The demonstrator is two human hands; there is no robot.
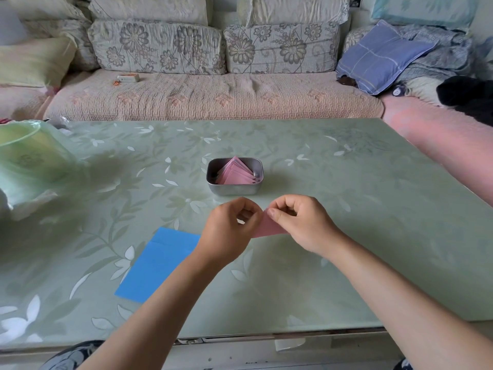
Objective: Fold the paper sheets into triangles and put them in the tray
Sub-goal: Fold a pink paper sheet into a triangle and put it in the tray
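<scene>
A pink paper sheet (269, 227) is held just above the green table between both hands. My left hand (229, 231) pinches its left part with curled fingers, and my right hand (298, 222) pinches its upper corner between thumb and forefinger. Most of the sheet is hidden behind the hands. Just beyond the hands stands a grey metal tray (234, 189) with several folded pink paper triangles (236, 173) inside. A stack of blue paper sheets (157, 263) lies flat on the table to the left of my left forearm.
A green plastic bag with a bowl (29, 161) sits at the table's far left. A sofa with cushions (213, 89) runs behind the table. The table's front edge (266, 336) is close to my body.
</scene>
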